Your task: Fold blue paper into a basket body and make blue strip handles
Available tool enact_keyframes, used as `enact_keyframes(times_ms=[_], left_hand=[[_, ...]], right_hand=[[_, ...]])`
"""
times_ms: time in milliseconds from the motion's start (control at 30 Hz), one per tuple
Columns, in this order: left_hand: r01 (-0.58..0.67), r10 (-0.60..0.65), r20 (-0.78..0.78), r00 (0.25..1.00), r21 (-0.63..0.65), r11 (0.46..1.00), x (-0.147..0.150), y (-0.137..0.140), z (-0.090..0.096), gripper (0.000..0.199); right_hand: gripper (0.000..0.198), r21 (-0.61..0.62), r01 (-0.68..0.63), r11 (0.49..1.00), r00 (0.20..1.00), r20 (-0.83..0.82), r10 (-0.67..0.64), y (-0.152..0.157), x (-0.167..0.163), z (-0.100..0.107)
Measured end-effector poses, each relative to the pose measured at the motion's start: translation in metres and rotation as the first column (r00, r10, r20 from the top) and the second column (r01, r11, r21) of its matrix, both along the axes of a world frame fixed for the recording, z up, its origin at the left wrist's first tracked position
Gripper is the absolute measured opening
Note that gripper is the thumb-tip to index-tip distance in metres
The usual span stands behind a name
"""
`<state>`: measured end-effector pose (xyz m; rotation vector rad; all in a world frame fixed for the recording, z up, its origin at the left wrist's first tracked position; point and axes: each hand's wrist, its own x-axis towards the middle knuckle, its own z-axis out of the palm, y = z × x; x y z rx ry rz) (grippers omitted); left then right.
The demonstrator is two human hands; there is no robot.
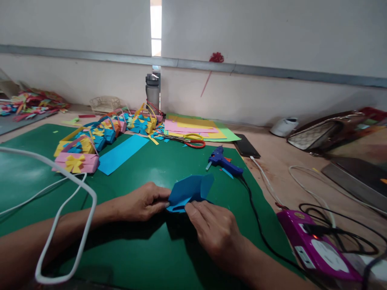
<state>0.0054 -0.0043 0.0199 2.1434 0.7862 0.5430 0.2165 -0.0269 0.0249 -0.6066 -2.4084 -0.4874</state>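
Note:
Between my two hands is a folded piece of blue paper, partly shaped, with its flaps standing up above the green mat. My left hand pinches its left edge between thumb and fingers. On the near right side, my right hand is closed on the paper, its fingertips pressed against the fold. Part of the paper is hidden behind the right fingers. A blue glue gun lies beyond the right hand. Farther off to the left lies a flat blue paper strip.
Small paper baskets with bows line the mat's back left. Scissors lie before stacked coloured sheets. A phone, a purple power strip and cables are at right. A white cable loops across the left foreground.

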Motion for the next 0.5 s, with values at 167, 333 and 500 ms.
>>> enact_keyframes(times_ms=[167, 333, 500], left_hand=[[-0.082, 0.078, 0.052, 0.996, 0.082, 0.993, 0.004, -0.003, -0.003, 0.019], [-0.189, 0.189, 0.148, 0.971, -0.016, 0.982, 0.011, -0.008, -0.004, 0.018], [-0.276, 0.279, 0.153, 0.948, -0.038, 0.96, 0.014, -0.011, -0.012, 0.016]], right_hand=[[0.037, -0.021, -0.003, 1.0, 0.999, 0.052, 0.004, -0.001, -0.001, 0.001], [0.033, -0.061, -0.035, 0.998, 0.999, -0.016, 0.034, -0.003, -0.004, 0.002], [0.032, -0.025, 0.005, 1.0, 0.999, 0.035, -0.004, -0.006, -0.005, 0.003]])
